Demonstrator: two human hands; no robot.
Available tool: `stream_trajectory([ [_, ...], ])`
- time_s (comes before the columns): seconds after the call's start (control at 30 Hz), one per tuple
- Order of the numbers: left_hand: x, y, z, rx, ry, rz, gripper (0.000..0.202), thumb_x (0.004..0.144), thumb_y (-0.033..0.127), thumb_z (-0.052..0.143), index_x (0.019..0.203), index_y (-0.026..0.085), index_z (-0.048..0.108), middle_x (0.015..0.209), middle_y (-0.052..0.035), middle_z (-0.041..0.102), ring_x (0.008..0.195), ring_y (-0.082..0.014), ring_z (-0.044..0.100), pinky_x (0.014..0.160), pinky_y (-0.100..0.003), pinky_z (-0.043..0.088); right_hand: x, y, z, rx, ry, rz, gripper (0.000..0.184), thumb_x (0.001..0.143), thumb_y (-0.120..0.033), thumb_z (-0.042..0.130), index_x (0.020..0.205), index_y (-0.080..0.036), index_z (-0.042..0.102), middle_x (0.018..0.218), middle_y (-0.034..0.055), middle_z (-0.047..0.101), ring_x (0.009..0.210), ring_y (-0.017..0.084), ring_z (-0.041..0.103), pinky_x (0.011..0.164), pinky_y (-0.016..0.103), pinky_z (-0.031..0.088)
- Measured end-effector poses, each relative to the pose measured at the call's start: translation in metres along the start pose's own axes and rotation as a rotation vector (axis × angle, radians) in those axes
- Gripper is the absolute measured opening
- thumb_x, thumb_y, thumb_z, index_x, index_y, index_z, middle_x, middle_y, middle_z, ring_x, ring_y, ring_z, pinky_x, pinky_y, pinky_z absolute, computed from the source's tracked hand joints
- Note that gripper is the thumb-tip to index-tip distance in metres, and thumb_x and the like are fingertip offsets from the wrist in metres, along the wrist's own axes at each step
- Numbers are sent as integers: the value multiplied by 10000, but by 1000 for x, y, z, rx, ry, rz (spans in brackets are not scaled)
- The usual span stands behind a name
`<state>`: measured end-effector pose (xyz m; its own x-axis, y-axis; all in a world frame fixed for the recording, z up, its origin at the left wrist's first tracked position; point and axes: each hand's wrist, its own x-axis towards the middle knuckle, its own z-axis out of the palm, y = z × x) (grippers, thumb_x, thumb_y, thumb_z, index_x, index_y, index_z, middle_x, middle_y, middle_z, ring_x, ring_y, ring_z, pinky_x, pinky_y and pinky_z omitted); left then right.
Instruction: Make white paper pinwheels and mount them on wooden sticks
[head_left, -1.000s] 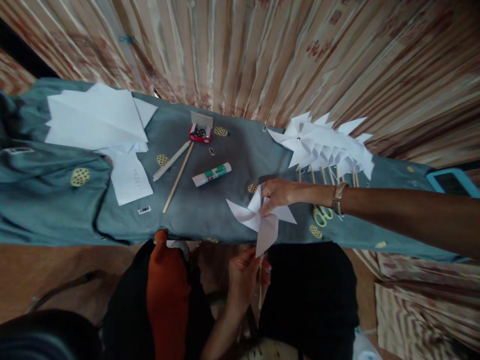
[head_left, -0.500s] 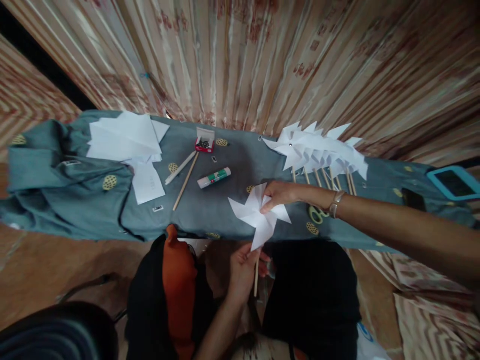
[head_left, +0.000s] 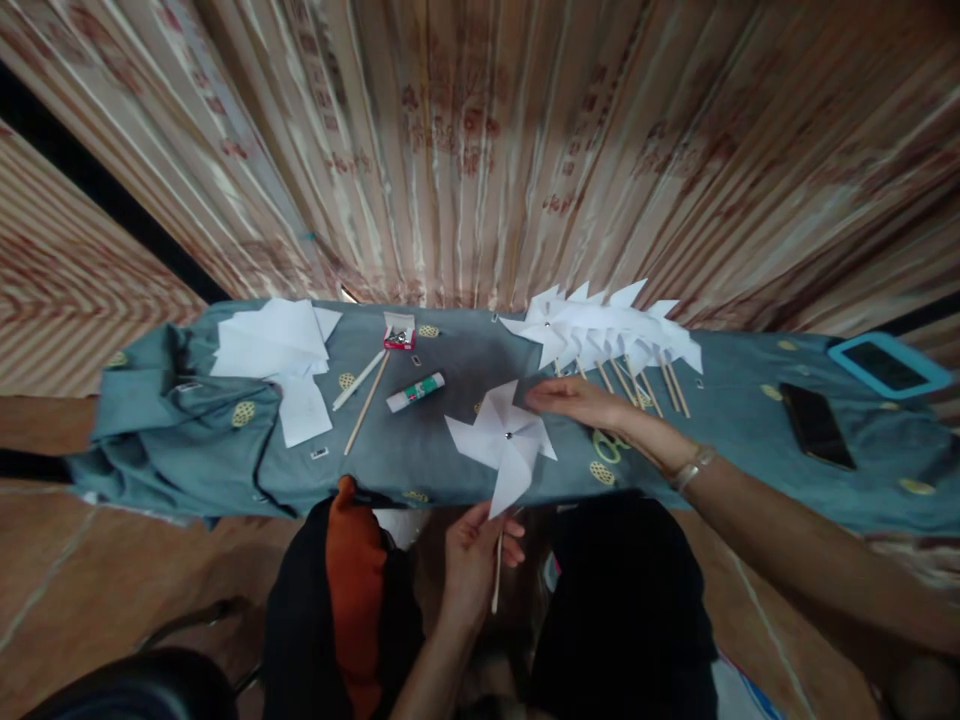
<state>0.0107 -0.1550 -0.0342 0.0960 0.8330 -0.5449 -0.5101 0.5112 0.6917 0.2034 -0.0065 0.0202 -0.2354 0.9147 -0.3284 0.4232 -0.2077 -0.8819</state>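
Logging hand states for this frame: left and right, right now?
Left hand: closed on the stick of the white paper pinwheel.
Right hand: open, fingers extended beside the pinwheel, no visible hold on anything.

silvery bracelet (head_left: pixel 694 467), right wrist | black legwear (head_left: pixel 622 610) | orange fabric (head_left: pixel 354 590), left thigh | forearms (head_left: pixel 439 645) bare

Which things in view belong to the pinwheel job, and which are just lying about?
Likely in the job:
held pinwheel, its stick in the left hand
row of pinwheels
loose wooden stick
red box of metal pieces
white paper sheets
glue stick
scissors

Probably just lying about:
dark phone
blue-framed device
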Motion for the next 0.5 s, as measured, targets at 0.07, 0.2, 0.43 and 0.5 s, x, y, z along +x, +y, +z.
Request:
stream_trajectory([
  [0.07,-1,7,2,-1,8,26,281,583,355,749,718,121,671,546,-18,656,369,-88,514,386,-193,369,-12,5,-4,103,231,-101,410,608,-540,764,840,-203,746,844,35,738,780,187,645,745,305,483],
  [0.2,-3,23,8,2,-8,92,300,559,361,783,718,119,709,599,-41,686,418,-99,544,418,-202,402,-38,16,3,284,562,-221,405,660,-528,747,915,-216,723,916,55,742,855,211,661,798,349,503],
  [0.43,6,56,16,41,-29,250,248,612,326,798,797,162,769,746,-29,711,686,-122,606,652,-210,479,-46,10,31,433,745,-340,319,721,-462,718,921,-214,714,964,76,740,912,232,665,869,401,498],
  [0.5,16,70,22,93,-56,344,201,655,291,775,817,172,773,734,-11,699,704,-113,592,681,-199,458,-40,3,36,375,775,-376,300,743,-459,691,910,-211,717,936,76,738,875,233,664,842,403,505],
])
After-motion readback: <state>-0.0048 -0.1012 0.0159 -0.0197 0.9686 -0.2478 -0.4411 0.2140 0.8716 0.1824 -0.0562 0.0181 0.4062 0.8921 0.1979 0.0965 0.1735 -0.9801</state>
